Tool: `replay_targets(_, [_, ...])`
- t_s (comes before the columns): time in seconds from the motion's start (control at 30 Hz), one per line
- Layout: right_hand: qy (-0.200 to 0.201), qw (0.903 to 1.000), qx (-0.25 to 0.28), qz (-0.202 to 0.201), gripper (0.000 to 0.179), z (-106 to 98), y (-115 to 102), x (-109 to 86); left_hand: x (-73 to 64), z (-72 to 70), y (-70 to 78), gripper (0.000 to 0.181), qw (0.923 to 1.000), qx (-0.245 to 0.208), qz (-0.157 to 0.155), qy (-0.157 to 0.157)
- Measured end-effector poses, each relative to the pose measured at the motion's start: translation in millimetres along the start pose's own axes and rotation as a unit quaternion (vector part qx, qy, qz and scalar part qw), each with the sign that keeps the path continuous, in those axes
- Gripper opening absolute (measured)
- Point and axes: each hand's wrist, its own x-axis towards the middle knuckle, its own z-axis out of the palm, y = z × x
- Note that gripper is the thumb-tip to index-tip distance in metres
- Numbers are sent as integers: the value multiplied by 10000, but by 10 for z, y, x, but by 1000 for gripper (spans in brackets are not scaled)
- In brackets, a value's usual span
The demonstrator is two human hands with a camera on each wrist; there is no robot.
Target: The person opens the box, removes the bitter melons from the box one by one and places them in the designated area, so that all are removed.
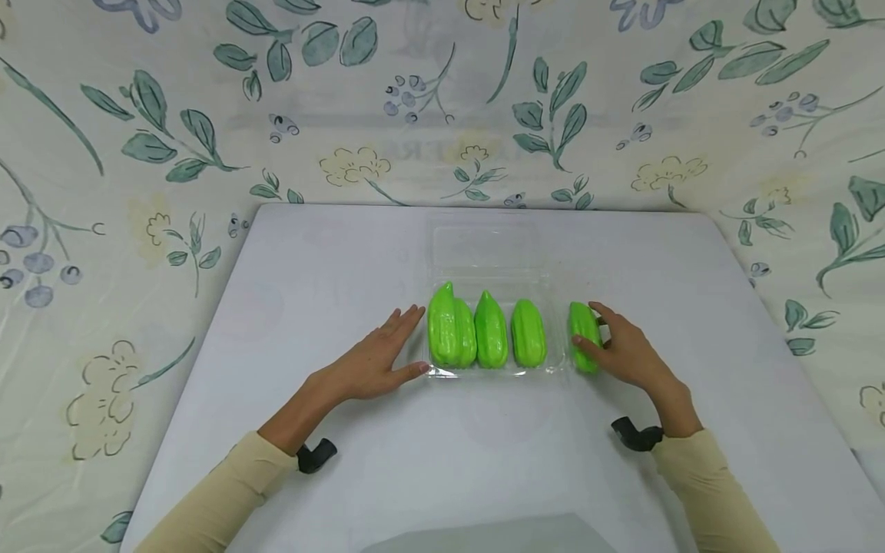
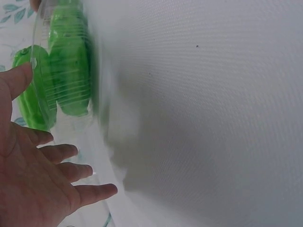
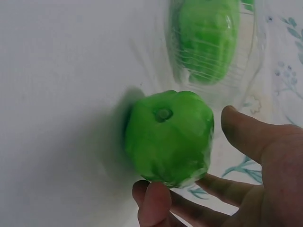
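Green fruit (image 1: 585, 322) in right hand (image 1: 628, 349), three o'clock of tray (image 1: 555, 352), could roll if grip, perhaps loose, slips; left hand (image 1: 373, 361) spread.

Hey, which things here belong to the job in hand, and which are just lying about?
In the job, seemingly:
clear container
green pieces inside
loose green piece
left hand beside the container
right hand at the loose green piece

Just there, apparently:
white tabletop
floral cloth
black wrist pieces
grey item, bottom edge, unclear

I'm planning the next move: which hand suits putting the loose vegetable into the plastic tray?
Probably the right hand, curled round the loose vegetable; the left hand is opposite, beside the plastic tray.
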Motion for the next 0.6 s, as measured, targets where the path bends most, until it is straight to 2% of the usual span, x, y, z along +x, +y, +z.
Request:
replay_targets(0.3, [-61,9996,-215,183,69,-151,-11,-19,-3,7,-9,90,10000,-10,-3,-9])
replay_targets(0.6, [140,9990,-415,-13,65,-337,-117,39,-1,2,-8,90,10000,25,-2,31])
